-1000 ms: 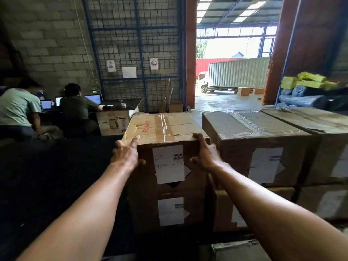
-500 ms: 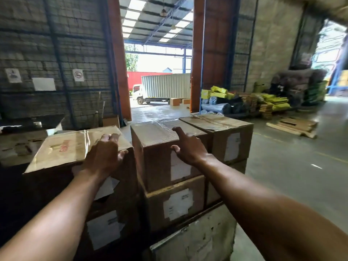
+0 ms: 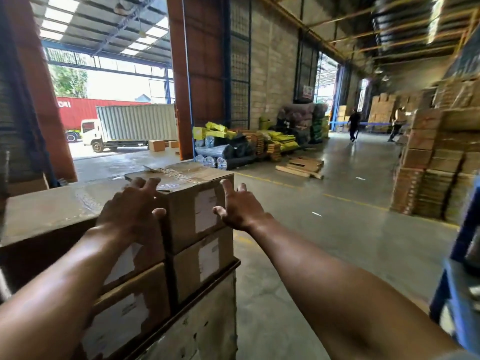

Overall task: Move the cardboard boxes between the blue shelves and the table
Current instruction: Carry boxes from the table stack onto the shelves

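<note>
Taped cardboard boxes with white labels are stacked two high on a table point(image 3: 207, 315) at lower left. The top right box point(image 3: 192, 203) stands at the stack's corner. My left hand point(image 3: 130, 214) lies with spread fingers over the near left top edge of that box, where it meets the neighbouring top box point(image 3: 52, 206). My right hand point(image 3: 239, 206) hovers open by the box's right side face, fingers apart, apparently not touching it. A lower box point(image 3: 200, 266) sits beneath. A blue shelf frame point(image 3: 457, 289) shows at the right edge.
Bare concrete floor stretches right of the table. Stacked cartons point(image 3: 436, 162) rise at the right. Rolls and yellow bundles point(image 3: 246, 144) lie by the wall, flat wood pieces point(image 3: 301, 167) on the floor. A person point(image 3: 353, 123) walks far back. A truck point(image 3: 124, 128) stands outside.
My view has swung right along the row of boxes. Both hands left the leftmost box, passed the middle one, and now frame the rightmost top box.
</note>
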A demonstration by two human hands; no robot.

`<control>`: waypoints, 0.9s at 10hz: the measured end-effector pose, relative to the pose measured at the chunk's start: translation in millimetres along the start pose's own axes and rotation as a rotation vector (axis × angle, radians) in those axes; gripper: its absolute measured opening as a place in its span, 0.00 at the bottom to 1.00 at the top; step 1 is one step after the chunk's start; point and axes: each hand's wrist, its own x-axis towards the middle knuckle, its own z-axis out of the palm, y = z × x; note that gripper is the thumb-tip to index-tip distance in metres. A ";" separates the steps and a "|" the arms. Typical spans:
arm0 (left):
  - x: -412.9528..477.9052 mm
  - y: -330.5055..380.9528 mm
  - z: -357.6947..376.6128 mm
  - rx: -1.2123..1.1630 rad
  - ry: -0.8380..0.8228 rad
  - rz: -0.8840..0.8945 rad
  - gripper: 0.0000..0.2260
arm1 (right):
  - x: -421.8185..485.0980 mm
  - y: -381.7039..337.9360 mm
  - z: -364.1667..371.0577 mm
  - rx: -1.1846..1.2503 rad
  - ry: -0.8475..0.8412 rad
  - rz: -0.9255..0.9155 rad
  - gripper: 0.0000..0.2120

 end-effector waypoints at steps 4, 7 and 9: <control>238.3 -15.1 249.2 0.074 -0.072 -0.089 0.54 | 118.6 142.8 5.2 0.006 -0.117 -0.081 0.32; 180.4 54.0 139.6 0.187 -0.059 -0.314 0.43 | 207.9 135.2 61.2 0.077 -0.131 -0.219 0.37; 171.5 20.2 164.8 0.277 -0.077 -0.473 0.37 | 247.7 126.0 96.9 0.042 -0.193 -0.271 0.37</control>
